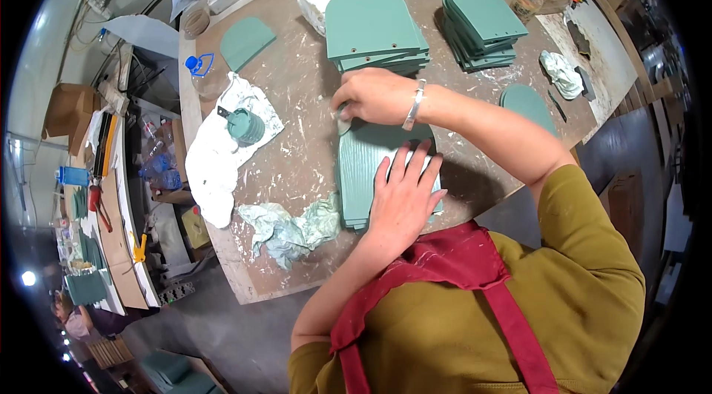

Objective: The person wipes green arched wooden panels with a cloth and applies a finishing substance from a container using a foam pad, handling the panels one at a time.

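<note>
In front of me lies a stack of green panels [363,164] with a grooved top surface. My left hand [406,190] rests flat on it with fingers spread, over a white patch of cloth or paper. At the stack's far left corner, my right hand [377,96] is closed in a pinch around a small pale piece, mostly hidden by the fingers. Just beyond stands a taller stack of round-topped green panels [368,23] with small holes, and another such stack [480,20] is to its right.
A green-smeared pot [246,127] sits on a white cloth [211,164] at left. Crumpled stained cloth [293,227] lies near the stack. Single green panels rest at far left [245,42] and right [528,106]. A jar [528,0] stands at the back right.
</note>
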`<state>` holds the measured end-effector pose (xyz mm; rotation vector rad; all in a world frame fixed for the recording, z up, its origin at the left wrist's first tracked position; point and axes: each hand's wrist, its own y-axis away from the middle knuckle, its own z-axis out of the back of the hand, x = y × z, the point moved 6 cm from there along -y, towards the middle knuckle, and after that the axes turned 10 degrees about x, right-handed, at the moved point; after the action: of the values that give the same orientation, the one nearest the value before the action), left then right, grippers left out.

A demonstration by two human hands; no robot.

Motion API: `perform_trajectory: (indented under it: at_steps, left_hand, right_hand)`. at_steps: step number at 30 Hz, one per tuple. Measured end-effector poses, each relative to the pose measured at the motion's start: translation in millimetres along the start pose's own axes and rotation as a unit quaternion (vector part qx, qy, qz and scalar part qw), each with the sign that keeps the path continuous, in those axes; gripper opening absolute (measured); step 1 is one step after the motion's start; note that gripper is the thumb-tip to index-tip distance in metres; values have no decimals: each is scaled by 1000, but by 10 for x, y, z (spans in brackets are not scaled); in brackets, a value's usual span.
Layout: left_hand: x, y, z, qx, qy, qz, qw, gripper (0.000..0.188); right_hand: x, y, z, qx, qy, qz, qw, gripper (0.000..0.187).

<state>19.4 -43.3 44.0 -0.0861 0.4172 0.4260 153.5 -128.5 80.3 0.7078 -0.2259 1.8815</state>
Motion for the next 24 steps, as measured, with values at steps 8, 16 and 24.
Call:
perform_trajectory:
  at_steps: [8,16,24]
  left_hand:
    - [14,17,-27,-15,-5,1,1000,55]
    - [0,1,-20,-12,0,-9,1000,54]
    - [11,-1,38,-75,71,-14,995,54]
  right_hand:
    - [-372,590,95,-155,4,-137,978,25]
    - [-400,589,3,-199,-11,-117,973,23]
    - [-423,1444,-156,-302,-56,-187,933,19]
